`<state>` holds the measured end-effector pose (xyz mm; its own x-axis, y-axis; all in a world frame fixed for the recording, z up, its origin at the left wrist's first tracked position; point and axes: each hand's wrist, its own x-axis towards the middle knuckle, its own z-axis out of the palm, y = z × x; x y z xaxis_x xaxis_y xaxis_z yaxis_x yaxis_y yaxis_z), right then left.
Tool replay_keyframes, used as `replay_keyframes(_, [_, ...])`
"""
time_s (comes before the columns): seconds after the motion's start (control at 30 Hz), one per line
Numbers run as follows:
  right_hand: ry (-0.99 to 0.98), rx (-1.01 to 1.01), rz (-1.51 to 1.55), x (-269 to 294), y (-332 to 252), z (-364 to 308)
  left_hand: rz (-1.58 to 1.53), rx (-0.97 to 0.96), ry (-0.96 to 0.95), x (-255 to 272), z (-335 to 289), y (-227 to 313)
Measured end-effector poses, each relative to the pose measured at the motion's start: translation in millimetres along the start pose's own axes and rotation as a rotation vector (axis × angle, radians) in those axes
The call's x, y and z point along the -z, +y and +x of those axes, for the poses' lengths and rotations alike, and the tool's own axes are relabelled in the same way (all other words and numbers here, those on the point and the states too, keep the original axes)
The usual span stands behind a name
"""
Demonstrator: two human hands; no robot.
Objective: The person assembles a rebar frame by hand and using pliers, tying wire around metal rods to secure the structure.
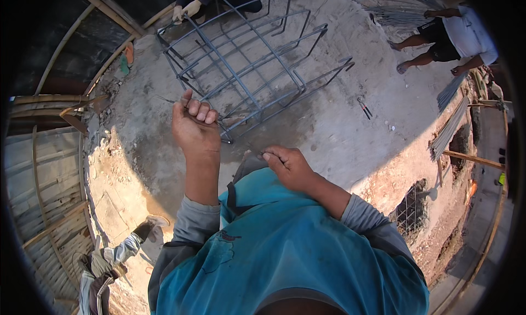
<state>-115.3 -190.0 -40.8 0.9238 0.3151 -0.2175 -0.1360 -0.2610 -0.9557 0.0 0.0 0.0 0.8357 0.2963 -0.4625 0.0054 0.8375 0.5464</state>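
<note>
My left hand [196,123] is closed, with a few thin dark wires [165,99] poking out past the thumb side. It is raised in front of the near left corner of a rebar cage [235,75], a frame of bent steel bars on the ground. Lower and to the right, close to my shirt, my right hand [290,168] pinches what looks like a thin wire; its faint end shows beyond the fingertips. Across the cage, a co-worker's gloved hands [187,11] are at its far left corner.
Pincers with red and black handles [365,109] lie on the concrete to the right. A person [452,38] stands at the far right by bundled steel bars [449,126]. Another person [104,265] is at lower left. A square opening with mesh [411,208] lies right. Bamboo poles [60,46] border the left.
</note>
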Motion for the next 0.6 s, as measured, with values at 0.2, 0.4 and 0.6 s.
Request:
replay_keyframes(0.2, [0.105,0.188,-0.129,-22,-8,12,-0.005,-0.088,-0.029,2,44,29])
replay_keyframes(0.4, [0.094,0.174,-0.209,-25,6,12,0.016,-0.154,0.091,5,73,29])
replay_keyframes(0.6, [-0.074,-0.07,0.142,18,33,7,0.025,-0.112,0.184,25,109,-8])
